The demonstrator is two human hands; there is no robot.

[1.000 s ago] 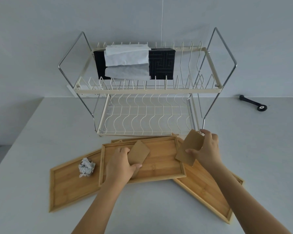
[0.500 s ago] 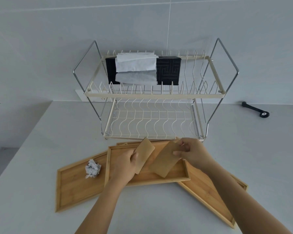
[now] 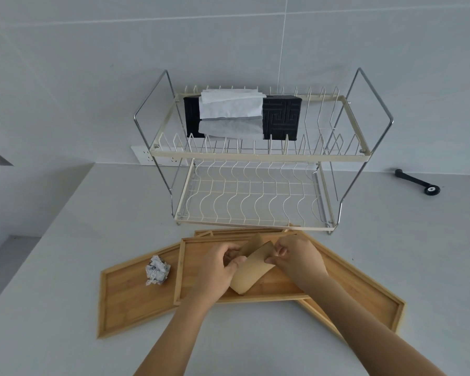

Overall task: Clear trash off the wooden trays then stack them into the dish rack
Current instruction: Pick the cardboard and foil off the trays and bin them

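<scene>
Three wooden trays lie overlapped on the counter: a left tray (image 3: 125, 302), a middle tray (image 3: 198, 256) on top, and a right tray (image 3: 364, 294). A fourth tray edge (image 3: 228, 232) shows behind them. Over the middle tray, my left hand (image 3: 215, 270) and my right hand (image 3: 299, 256) meet, both pinching brown cardboard pieces (image 3: 251, 270) that overlap each other. A crumpled paper ball (image 3: 157, 270) rests on the left tray. Just beyond stands the two-tier wire dish rack (image 3: 255, 158), its lower tier bare.
A black tissue box (image 3: 282, 115) with white tissue draped over it sits on the rack's upper tier. A black tool (image 3: 418, 183) lies at the back right. A wall socket (image 3: 147, 158) is behind the rack's left leg. The counter drops off at the left.
My right hand has carried its cardboard piece leftward and down to meet the piece in my left hand; the two pieces now overlap. The view has shifted upward.
</scene>
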